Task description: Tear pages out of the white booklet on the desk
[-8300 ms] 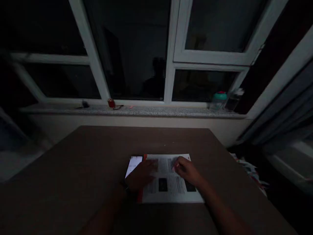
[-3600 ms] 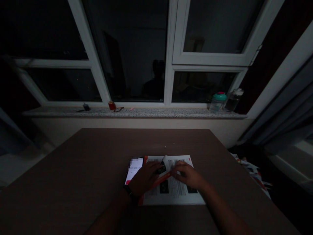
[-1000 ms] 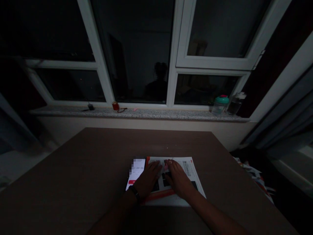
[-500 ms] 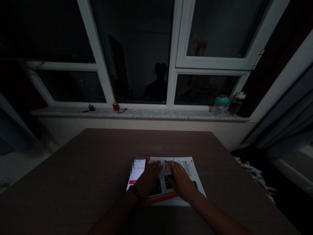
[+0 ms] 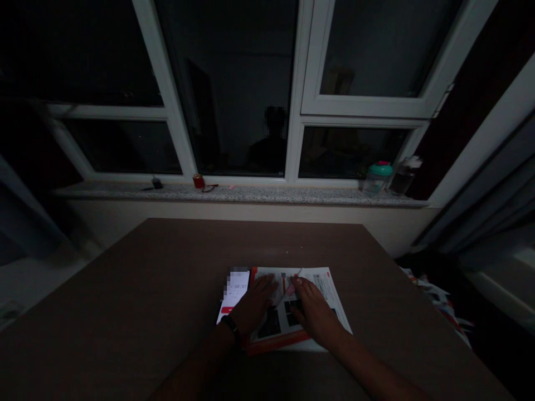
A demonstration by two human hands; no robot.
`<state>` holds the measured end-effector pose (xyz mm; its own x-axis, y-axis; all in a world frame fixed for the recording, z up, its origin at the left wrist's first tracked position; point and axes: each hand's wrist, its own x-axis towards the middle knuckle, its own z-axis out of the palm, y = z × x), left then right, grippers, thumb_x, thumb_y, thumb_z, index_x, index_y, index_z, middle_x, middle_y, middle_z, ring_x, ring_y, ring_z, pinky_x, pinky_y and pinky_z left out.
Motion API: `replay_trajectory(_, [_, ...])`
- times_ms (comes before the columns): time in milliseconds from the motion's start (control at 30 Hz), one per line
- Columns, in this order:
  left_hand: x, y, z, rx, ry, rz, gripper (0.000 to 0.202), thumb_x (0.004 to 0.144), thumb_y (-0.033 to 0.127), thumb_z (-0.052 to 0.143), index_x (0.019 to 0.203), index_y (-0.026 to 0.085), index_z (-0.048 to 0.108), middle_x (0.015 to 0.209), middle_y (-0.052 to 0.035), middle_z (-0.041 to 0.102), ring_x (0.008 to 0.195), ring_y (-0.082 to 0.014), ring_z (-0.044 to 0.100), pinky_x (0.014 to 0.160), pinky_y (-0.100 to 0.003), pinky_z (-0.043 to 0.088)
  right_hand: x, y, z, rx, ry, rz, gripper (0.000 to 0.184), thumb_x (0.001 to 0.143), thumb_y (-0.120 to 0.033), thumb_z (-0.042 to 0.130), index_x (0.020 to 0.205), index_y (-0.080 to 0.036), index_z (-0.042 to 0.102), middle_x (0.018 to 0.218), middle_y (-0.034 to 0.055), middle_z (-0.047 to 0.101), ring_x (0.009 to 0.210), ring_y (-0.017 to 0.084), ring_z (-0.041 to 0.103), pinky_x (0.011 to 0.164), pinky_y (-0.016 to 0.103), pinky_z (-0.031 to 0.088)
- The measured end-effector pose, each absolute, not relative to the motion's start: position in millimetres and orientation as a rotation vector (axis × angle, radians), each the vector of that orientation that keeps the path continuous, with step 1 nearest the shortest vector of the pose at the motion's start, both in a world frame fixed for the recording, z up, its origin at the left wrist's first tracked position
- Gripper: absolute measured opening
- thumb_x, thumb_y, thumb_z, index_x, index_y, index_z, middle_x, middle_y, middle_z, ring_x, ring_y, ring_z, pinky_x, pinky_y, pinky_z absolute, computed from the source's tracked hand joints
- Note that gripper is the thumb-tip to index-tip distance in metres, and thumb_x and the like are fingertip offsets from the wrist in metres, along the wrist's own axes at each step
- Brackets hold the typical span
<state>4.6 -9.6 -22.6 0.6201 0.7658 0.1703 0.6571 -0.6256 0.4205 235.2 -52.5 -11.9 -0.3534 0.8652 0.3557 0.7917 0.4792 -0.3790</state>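
Observation:
A printed booklet (image 5: 324,292) with an orange-red edge lies open on the table, its page bent and not fully flat. My left hand (image 5: 254,306), with a dark band on its wrist, rests flat on the booklet's left part, next to a lit smartphone (image 5: 233,295). The phone shows a timer and a red button. My right hand (image 5: 315,312) lies on the right page. A small pink piece (image 5: 290,289) sits by its fingertips, and I cannot tell whether it is held.
The brown table (image 5: 167,278) extends around the booklet. Beyond it, a granite windowsill (image 5: 234,193) holds a small red item (image 5: 198,181), a teal-lidded jar (image 5: 377,179) and a glass bottle (image 5: 403,179). Loose papers (image 5: 438,303) lie beyond the table's right edge.
The page lifted between my hands earlier now lies lower and flatter. Its orange edge has shifted toward me, and my right hand has slid slightly toward me.

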Motion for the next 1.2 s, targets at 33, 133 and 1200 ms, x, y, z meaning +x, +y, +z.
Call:
replay_trajectory(33, [4.7, -9.7, -22.2, 2.527, 1.147, 0.482, 0.056, 0.088, 0.006, 0.044, 0.141, 0.023, 0.039, 0.151, -0.0077, 0.031, 0.138, -0.0254, 0.026, 0.113, -0.049, 0.026, 235.6, -52.4, -12.5, -1.370, -2.220, 0.189, 0.070, 0.084, -0.016, 0.059, 0.146, -0.022, 0.026, 0.137, 0.0108, 0.045, 0.128, 0.029, 0.039, 0.109, 0.048, 0.037])
replay_trajectory(133, [4.9, -10.2, -20.8, 2.522, 1.135, 0.486, 0.056, 0.088, 0.006, 0.044, 0.141, 0.023, 0.040, 0.151, -0.0075, 0.030, 0.139, -0.0255, 0.026, 0.113, -0.050, 0.027, 237.0, -52.7, -14.3, -1.372, -2.222, 0.186, 0.071, 0.083, -0.016, 0.060, 0.145, -0.023, 0.026, 0.137, 0.0107, 0.046, 0.128, 0.029, 0.040, 0.108, 0.048, 0.038])
replay_trajectory(1200, [-0.2, -7.7, -24.0, 2.550, 1.141, 0.435, 0.055, 0.090, 0.010, 0.043, 0.142, 0.024, 0.035, 0.153, -0.0062, 0.027, 0.141, -0.0223, 0.022, 0.113, -0.045, 0.026, 256.4, -62.1, -6.9, -1.290, -2.264, 0.283, 0.079, 0.082, -0.013, 0.061, 0.148, -0.025, 0.018, 0.138, 0.0107, 0.044, 0.131, 0.027, 0.039, 0.109, 0.048, 0.037])
